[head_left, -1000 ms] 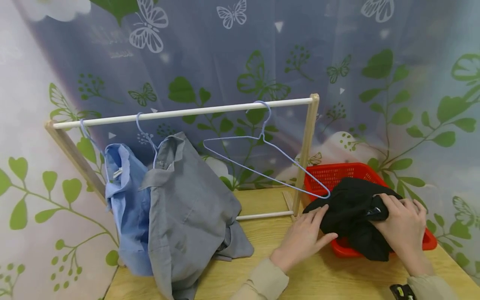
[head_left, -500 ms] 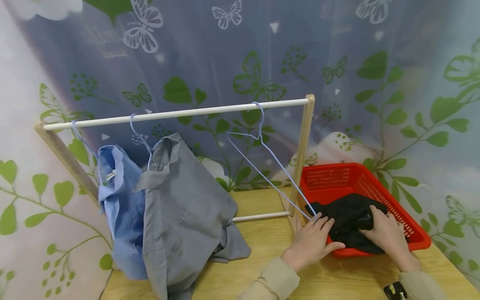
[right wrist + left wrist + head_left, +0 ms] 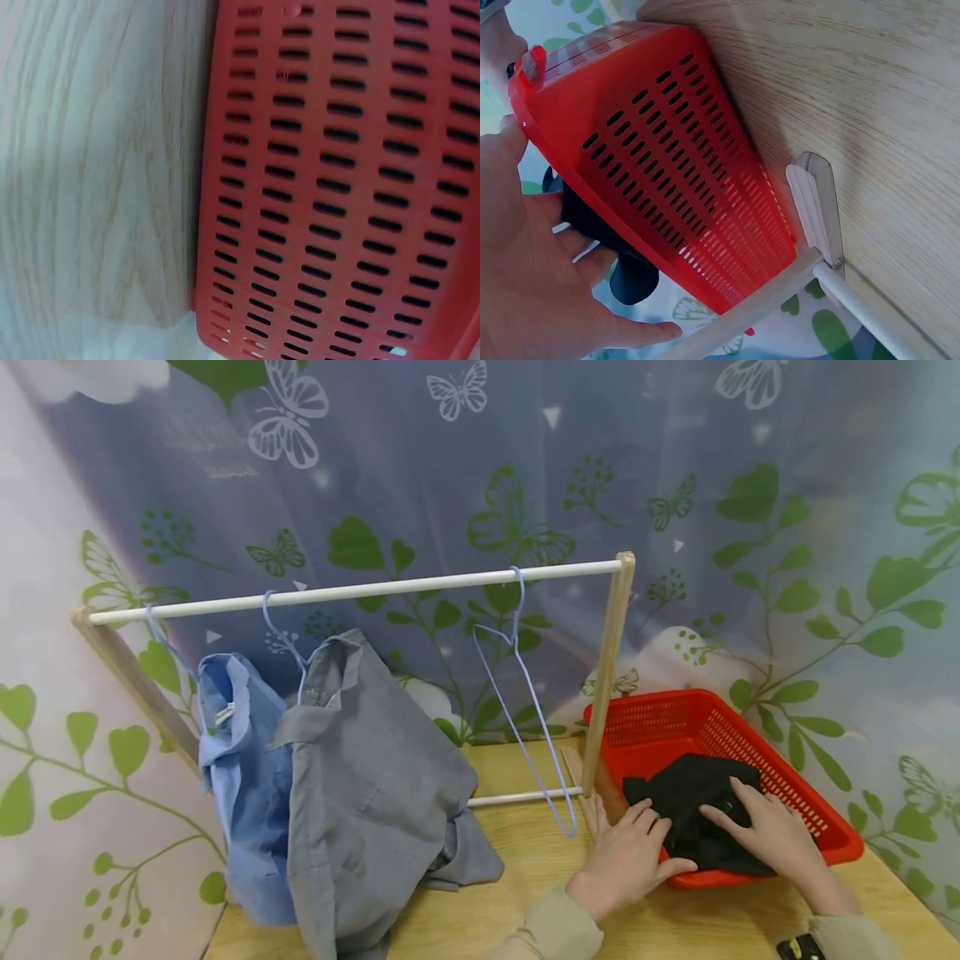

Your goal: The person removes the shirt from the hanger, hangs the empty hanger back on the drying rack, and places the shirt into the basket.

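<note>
- Head view: here's the black garment (image 3: pixel 686 793), bunched in the near half of the red basket (image 3: pixel 647 718), both hands upon it.
- The left hand (image 3: pixel 626 856) lies spread over the basket's corner, fingertips on the cloth, no grip showing. The right hand (image 3: pixel 772 835) rests on top, thumb and forefinger well apart; whether its hidden fingers have any cloth, I can't tell.
- Looks like soft, light stuff: floppy, nothing to break, likely to slump if lifted by one spot. An edge in each hand would seem the sensible hold, though the folds hide which edge is which.
- Just left, a bare wire hanger (image 3: pixel 538 711) hangs from the rack (image 3: pixel 607 677), with a grey garment (image 3: pixel 375 802) and a blue garment (image 3: pixel 255 777) farther along.
- Left wrist view: now the outer wall and the rack's wooden foot (image 3: pixel 817 202) come clear. Little finger stretched wide, other fingers over the rim, black cloth peeking behind.
- Right wrist view: only slotted red wall beside the tabletop (image 3: pixel 97 172); no hand, no garment.
</note>
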`<state>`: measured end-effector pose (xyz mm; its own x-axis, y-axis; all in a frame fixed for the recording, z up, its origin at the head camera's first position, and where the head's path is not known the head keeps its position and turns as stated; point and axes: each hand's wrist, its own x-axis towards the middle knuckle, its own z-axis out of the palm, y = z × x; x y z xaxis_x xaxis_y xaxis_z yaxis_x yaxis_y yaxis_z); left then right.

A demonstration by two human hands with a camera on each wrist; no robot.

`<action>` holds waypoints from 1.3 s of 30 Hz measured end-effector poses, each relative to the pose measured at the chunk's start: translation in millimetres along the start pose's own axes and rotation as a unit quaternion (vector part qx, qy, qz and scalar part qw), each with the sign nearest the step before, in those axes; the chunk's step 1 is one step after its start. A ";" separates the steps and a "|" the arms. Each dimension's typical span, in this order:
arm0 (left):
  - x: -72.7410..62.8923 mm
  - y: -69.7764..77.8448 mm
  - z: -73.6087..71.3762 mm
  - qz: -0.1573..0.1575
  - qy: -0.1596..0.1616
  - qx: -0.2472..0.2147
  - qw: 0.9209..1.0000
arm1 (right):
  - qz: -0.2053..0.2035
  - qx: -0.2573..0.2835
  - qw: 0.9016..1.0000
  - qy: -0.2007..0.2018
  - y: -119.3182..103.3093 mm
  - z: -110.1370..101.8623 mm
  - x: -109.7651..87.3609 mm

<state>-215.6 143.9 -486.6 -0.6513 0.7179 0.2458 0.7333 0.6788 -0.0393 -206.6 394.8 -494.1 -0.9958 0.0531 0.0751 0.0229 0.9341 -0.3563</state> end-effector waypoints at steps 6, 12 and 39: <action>-1.5 -0.9 1.0 0.001 0.001 0.019 1.000 | 0.013 -0.032 0.999 -0.030 -11.1 3.4 3.2; 2.1 3.0 1.8 -0.020 -0.041 0.029 0.999 | 0.010 -0.058 0.995 -0.076 -16.1 6.7 8.5; -26.4 -15.3 -28.9 0.041 0.154 -0.028 0.987 | -0.175 -0.004 0.901 0.397 -58.4 16.3 -21.0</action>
<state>-204.0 110.1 -464.5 -0.5049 0.6839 0.5267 0.7968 0.6039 -0.0203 -188.5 333.3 -490.0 -0.5645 -0.0120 0.8254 -0.2753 0.9454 -0.1745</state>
